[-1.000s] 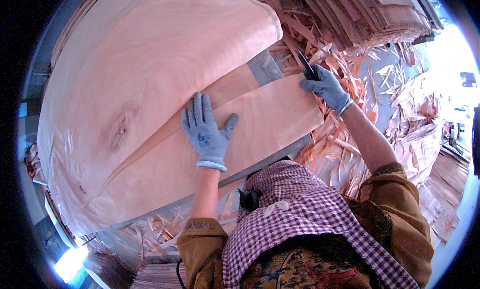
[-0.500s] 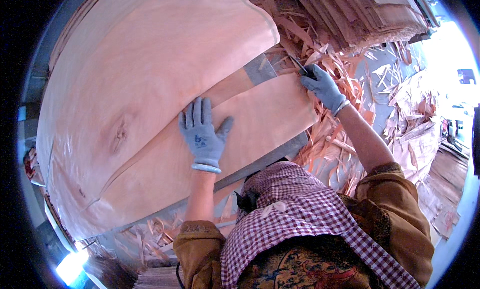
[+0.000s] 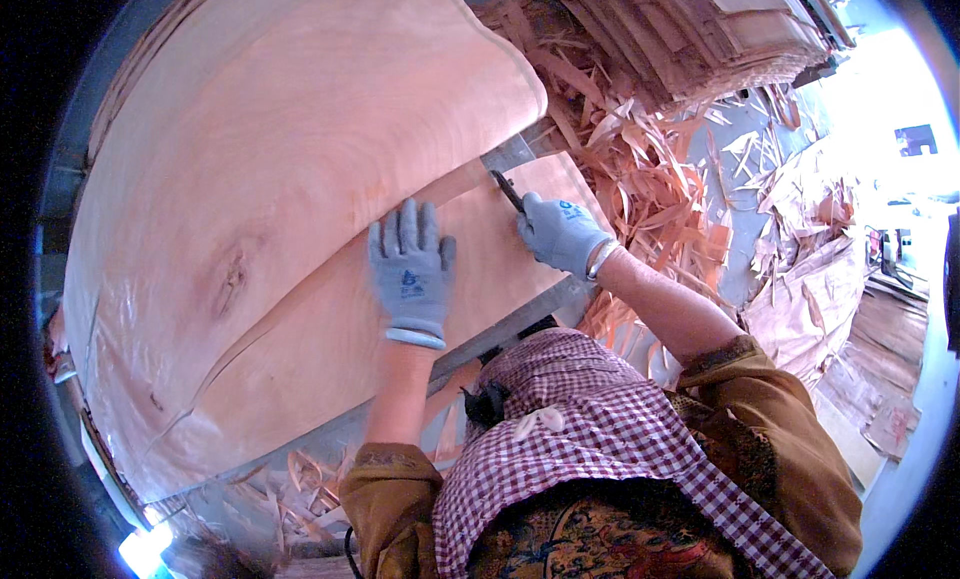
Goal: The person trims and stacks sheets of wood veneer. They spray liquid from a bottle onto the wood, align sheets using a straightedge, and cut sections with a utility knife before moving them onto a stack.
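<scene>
My left hand (image 3: 410, 274), in a grey-blue glove, lies flat with fingers extended on a pale wood veneer sheet (image 3: 250, 129), beside a long curved split (image 3: 290, 301) that runs toward the lower left. My right hand (image 3: 562, 234), also gloved, grips a dark blade tool (image 3: 507, 189) above the narrower veneer piece (image 3: 490, 279), to the right of my left hand. A darker layer shows in the split, and a grey flat board (image 3: 505, 151) shows beneath the veneer at the upper end and along the lower edge.
A stack of veneer sheets (image 3: 690, 34) sits at the upper right. Heaped veneer scraps (image 3: 655, 179) lie right of my hands and below the sheet. Crumpled sheets (image 3: 790, 309) lie farther right, beside bright daylight. A lit lamp (image 3: 145, 549) shows at the lower left.
My right hand has moved left and down with the tool, from the piece's right end onto its surface. My left hand stays flat, its thumb nearer the fingers.
</scene>
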The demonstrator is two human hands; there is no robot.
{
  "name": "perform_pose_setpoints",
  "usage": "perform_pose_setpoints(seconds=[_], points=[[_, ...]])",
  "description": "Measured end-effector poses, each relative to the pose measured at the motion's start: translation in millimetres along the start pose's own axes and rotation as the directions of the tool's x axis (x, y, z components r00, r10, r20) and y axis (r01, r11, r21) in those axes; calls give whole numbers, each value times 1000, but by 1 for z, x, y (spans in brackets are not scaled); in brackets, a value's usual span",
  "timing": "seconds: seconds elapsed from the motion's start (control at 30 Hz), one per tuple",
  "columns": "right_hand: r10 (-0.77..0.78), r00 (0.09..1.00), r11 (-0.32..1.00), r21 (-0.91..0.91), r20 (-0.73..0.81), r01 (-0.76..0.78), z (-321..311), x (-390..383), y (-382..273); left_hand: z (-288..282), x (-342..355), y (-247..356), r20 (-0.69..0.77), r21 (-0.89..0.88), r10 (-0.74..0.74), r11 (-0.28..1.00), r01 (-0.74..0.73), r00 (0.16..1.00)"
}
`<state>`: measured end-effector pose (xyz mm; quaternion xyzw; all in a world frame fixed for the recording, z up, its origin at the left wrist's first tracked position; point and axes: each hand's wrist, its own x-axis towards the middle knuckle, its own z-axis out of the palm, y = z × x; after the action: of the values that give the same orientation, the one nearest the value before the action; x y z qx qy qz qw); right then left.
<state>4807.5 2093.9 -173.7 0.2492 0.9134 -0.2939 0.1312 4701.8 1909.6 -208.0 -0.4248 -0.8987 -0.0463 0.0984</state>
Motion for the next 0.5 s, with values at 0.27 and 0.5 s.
perform_pose_setpoints(seconds=[0.27,0.5], points=[[-46,996,995,-94,-76,39,16,0,-8,13,12,38,-5,-213,150,966,-148,989],[-33,998,985,-166,56,42,31,-50,13,17,11,38,-17,-207,137,968,-138,990]])
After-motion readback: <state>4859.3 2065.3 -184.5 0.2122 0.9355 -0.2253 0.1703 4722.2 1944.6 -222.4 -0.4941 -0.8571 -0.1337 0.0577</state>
